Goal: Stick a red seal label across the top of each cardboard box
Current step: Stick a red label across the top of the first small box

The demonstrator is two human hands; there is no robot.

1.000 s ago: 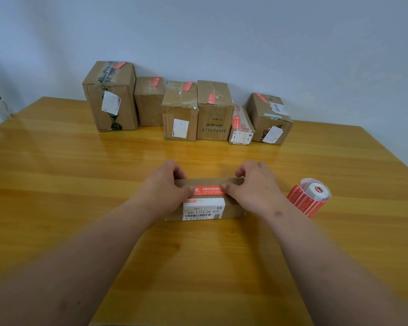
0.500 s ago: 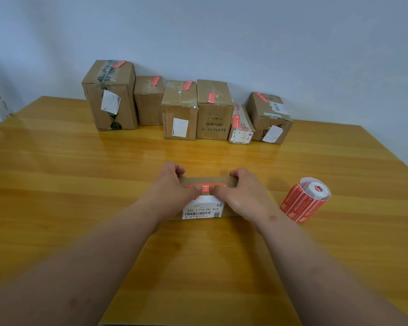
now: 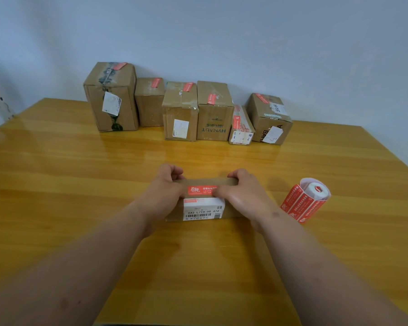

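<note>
A small flat brown cardboard box point(image 3: 209, 182) lay mid-desk, nearer the front edge, a red rectangular seal label point(image 3: 199, 190) on top. The left hand point(image 3: 166, 191) and right hand point(image 3: 242, 195) grasped its ends, right thumb pressing the label. A red label roll point(image 3: 304, 200) lay toward the right edge.

Red seal label point(image 3: 201, 190) atop small box point(image 3: 207, 182)

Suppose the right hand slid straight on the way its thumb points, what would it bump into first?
Probably the left hand: the right hand points leftward along the red seal label on the small box.
</note>
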